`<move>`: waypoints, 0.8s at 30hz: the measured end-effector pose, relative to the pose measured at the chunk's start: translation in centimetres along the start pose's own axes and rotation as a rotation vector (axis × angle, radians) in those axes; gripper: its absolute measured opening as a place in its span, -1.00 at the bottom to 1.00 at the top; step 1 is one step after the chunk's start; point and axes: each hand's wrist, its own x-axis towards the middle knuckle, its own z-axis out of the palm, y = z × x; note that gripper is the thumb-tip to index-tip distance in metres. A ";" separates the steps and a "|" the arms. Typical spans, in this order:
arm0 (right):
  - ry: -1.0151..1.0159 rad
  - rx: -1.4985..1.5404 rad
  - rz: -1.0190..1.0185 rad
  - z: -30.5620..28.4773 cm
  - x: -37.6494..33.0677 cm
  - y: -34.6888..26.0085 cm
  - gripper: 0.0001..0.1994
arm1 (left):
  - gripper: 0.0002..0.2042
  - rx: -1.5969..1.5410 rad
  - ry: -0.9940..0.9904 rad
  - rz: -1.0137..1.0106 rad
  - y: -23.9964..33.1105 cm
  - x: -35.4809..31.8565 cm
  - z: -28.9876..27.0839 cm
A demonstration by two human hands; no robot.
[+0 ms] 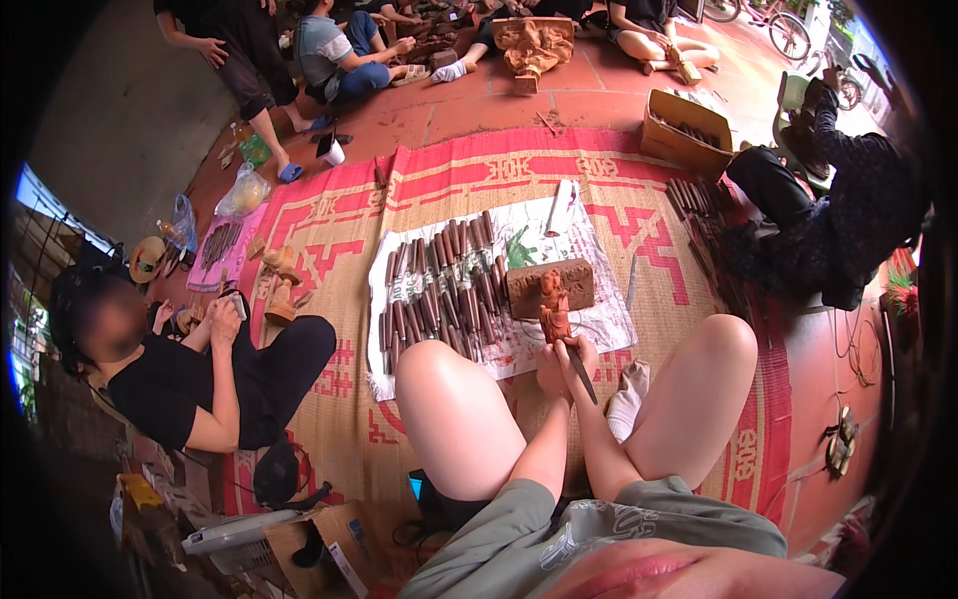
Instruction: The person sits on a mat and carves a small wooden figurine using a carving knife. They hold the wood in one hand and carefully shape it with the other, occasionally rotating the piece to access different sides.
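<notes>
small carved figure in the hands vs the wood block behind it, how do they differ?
The carved figure is narrow and shaped; the wood block is broad and rectangular. The figure stands upright, steadied by the left hand while the right hand holds a chisel; the block lies on the printed sheet, untouched by the hands. Both are reddish-brown wood.

A reddish-brown carved wooden figurine stands before a brown rectangular wooden block. The dark brown wooden-handled chisels lie in rows on a white printed paper sheet with green and red marks. Beneath, the tan woven straw mat carries red geometric borders on the terracotta tiled floor.
</notes>
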 end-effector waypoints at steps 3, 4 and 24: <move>-0.079 -0.051 -0.009 0.9 -0.8 -1.4 -0.81 | -0.79 0.056 0.031 -0.006 -1.9 0.4 -0.8; -0.076 -0.124 -0.078 0.5 -0.7 -1.2 -0.81 | -0.79 0.061 0.050 0.045 -2.0 0.4 -0.1; -0.045 -0.084 -0.089 1.0 -0.8 -1.3 -0.82 | -0.72 0.047 0.008 0.071 -2.6 0.7 -0.3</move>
